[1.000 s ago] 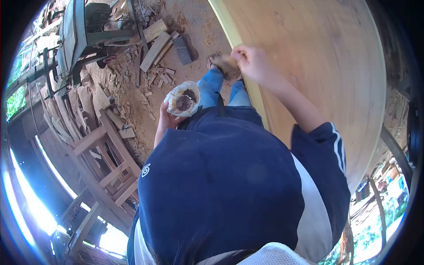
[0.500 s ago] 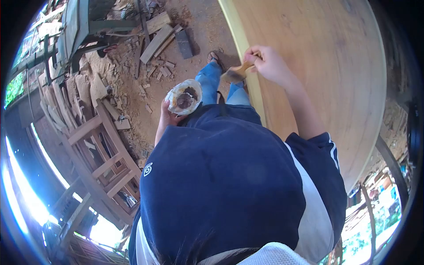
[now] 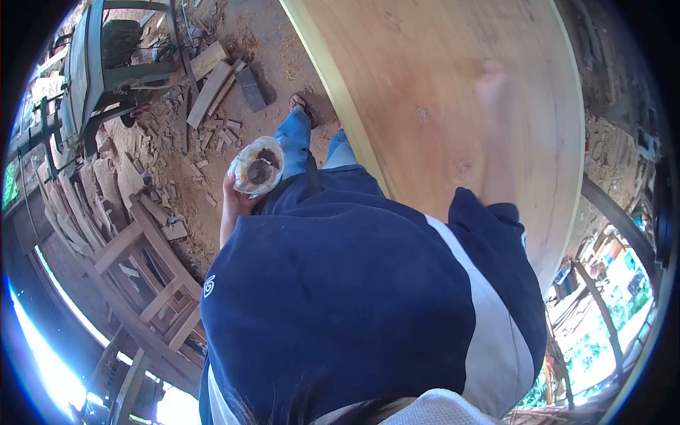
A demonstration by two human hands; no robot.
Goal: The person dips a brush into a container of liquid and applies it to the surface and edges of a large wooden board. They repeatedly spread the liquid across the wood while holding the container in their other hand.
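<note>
A large round wooden tabletop (image 3: 439, 156) with a pale rim stands to my right. My right hand (image 3: 491, 78) is a motion-blurred fist stretched out over its far surface; the brush it grips is lost in the blur. My left hand (image 3: 232, 194) holds a small plastic-lined bowl (image 3: 258, 168) of dark brown paste at hip height, clear of the tabletop's rim. My dark blue shirt fills the lower middle of the view.
Wood offcuts and planks (image 3: 212, 85) litter the sawdust floor ahead. A green machine (image 3: 92, 64) stands at the upper left. A bare wooden frame (image 3: 149, 269) lies to my left. My sandalled foot (image 3: 301, 105) is close to the tabletop's rim.
My right hand has swung from the tabletop's near rim out across its surface to the right. The view has shifted left. The bowl stays in my left hand.
</note>
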